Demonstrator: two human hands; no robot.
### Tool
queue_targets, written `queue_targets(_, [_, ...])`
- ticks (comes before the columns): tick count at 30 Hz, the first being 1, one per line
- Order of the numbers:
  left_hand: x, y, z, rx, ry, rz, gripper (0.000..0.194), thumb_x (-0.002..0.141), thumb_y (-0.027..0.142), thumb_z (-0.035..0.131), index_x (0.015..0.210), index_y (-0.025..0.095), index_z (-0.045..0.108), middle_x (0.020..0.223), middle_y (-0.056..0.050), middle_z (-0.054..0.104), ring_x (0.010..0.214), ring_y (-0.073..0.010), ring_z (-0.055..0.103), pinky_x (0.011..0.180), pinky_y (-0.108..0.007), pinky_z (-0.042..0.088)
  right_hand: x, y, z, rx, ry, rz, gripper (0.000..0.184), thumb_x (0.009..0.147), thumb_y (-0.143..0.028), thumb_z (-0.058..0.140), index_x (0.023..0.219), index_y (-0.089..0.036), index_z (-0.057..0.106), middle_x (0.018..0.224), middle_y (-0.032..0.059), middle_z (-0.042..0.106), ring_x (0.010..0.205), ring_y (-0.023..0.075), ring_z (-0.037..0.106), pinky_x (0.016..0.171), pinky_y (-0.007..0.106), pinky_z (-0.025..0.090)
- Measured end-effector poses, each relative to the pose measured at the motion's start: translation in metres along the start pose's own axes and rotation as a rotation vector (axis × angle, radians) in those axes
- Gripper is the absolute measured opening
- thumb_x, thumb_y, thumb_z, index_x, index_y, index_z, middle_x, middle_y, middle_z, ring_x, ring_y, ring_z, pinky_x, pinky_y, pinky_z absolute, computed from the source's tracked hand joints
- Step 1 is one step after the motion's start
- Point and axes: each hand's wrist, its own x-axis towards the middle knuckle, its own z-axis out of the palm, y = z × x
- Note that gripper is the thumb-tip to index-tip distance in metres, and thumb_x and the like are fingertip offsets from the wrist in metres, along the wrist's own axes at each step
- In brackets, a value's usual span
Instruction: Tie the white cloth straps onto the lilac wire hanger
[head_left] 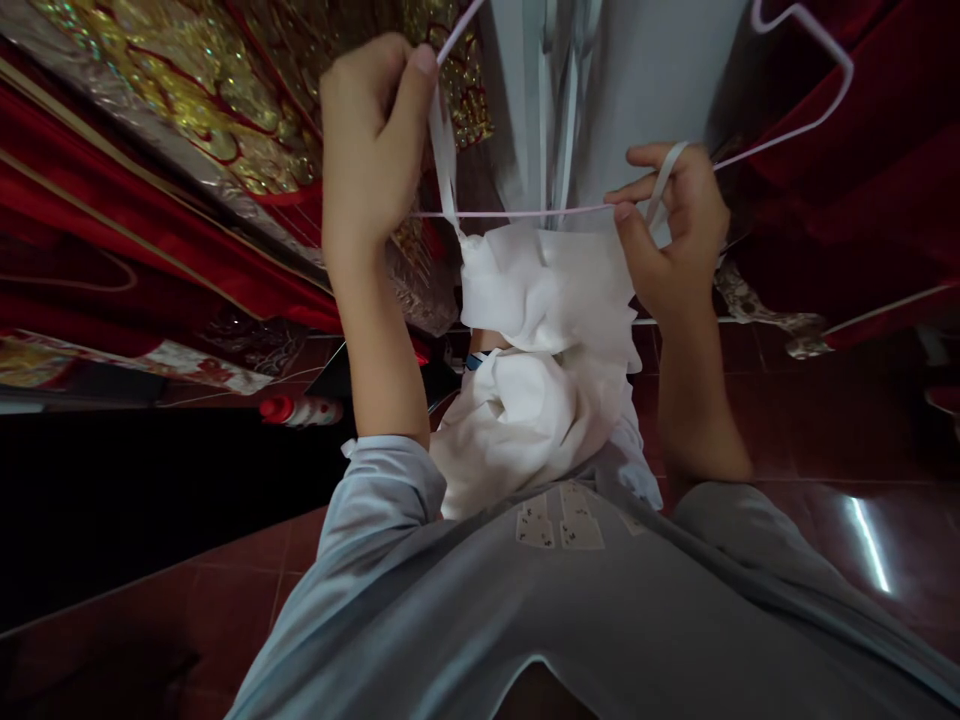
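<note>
A thin pinkish clothes hanger (525, 214) stretches between my two hands, its wire also rising at both sides. My left hand (375, 150) is closed, thumb against the fingers, on the hanger's left part, where one white strap hangs down. With thumb and fingertips my right hand (671, 225) pinches the hanger's bar; a second white strap (664, 180) loops around its fingers. From the left strap hangs a white ruffled garment (555, 280), below the bar and in front of my body. More white cloth (517, 400) lies bunched beneath it, near my lap.
Red and gold sequined garments (247, 110) hang at the left, dark red cloth (840, 190) at the right. A bottle with a red cap (300, 410) lies beside a black surface (187, 500). Red tiles (810, 540) cover the floor.
</note>
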Motion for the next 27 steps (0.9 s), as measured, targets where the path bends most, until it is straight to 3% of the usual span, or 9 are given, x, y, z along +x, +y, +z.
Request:
queue_targets(5, [-0.018,-0.014,-0.019,0.022,-0.052,-0.103,0.037,0.108,0.059,0.045,0.114,0.025,0.060,0.082,-0.002,0.061,0.099,-0.0239,0.059,0.081,-0.037,0.055,0.002,-0.003,-0.005,-0.023,-0.089,0.019,0.026,0.094,-0.030,0.048,0.117,-0.036,0.059,0.101,-0.0002,0.073,0.100,0.0247,0.068,0.097,0.047,0.050])
queue_targets(8, [-0.009,-0.030,-0.029,0.106,-0.157,-0.165,0.019,0.109,0.030,0.056,0.092,0.022,0.059,0.068,0.002,0.055,0.078,-0.0183,0.057,0.076,-0.031,0.052,0.005,-0.007,-0.009,-0.022,-0.133,0.044,0.035,0.097,-0.026,0.039,0.121,-0.037,0.062,0.105,-0.0006,0.074,0.101,0.0239,0.068,0.094,0.046,0.052])
queue_targets(10, [-0.007,-0.047,-0.030,0.058,-0.160,-0.162,0.023,0.105,0.013,0.057,0.084,0.021,0.056,0.067,0.003,0.055,0.069,-0.0159,0.055,0.073,-0.030,0.050,0.007,-0.009,-0.011,-0.033,-0.142,0.052,0.039,0.097,-0.025,0.037,0.123,-0.036,0.064,0.106,-0.0008,0.075,0.101,0.0233,0.069,0.095,0.046,0.052])
queue_targets(13, [-0.022,-0.078,-0.024,-0.088,-0.044,-0.188,0.020,0.107,0.019,0.046,0.089,0.024,0.054,0.086,0.001,0.065,0.086,-0.0165,0.064,0.079,-0.032,0.049,0.008,-0.011,-0.011,-0.061,-0.154,0.013,0.038,0.095,-0.025,0.041,0.118,-0.040,0.068,0.106,-0.0031,0.075,0.102,0.0223,0.069,0.098,0.045,0.050])
queue_targets(16, [-0.048,-0.100,-0.013,-0.043,-0.020,-0.103,0.023,0.106,0.043,0.046,0.091,0.028,0.054,0.090,-0.001,0.066,0.104,-0.0218,0.065,0.079,-0.035,0.048,0.009,-0.010,-0.011,-0.097,-0.148,-0.047,0.033,0.093,-0.024,0.047,0.108,-0.040,0.072,0.098,-0.0041,0.075,0.095,0.0215,0.069,0.097,0.046,0.048])
queue_targets(22, [-0.066,-0.095,-0.001,0.020,-0.026,0.142,0.027,0.108,0.053,0.042,0.098,0.029,0.049,0.091,-0.002,0.066,0.097,-0.0216,0.065,0.082,-0.036,0.049,0.012,-0.004,-0.011,-0.035,0.016,-0.094,0.031,0.086,-0.014,0.058,0.105,-0.029,0.076,0.096,0.0015,0.076,0.088,0.0173,0.069,0.082,0.037,0.052])
queue_targets(27, [-0.060,-0.090,-0.002,0.073,0.018,0.152,0.035,0.111,0.056,0.032,0.095,0.028,0.047,0.086,-0.002,0.064,0.080,-0.0211,0.064,0.075,-0.034,0.050,0.019,0.026,-0.045,0.116,0.360,-0.080,0.013,0.076,-0.021,0.074,0.088,-0.022,0.079,0.078,0.0007,0.072,0.070,0.0145,0.066,0.069,0.033,0.051])
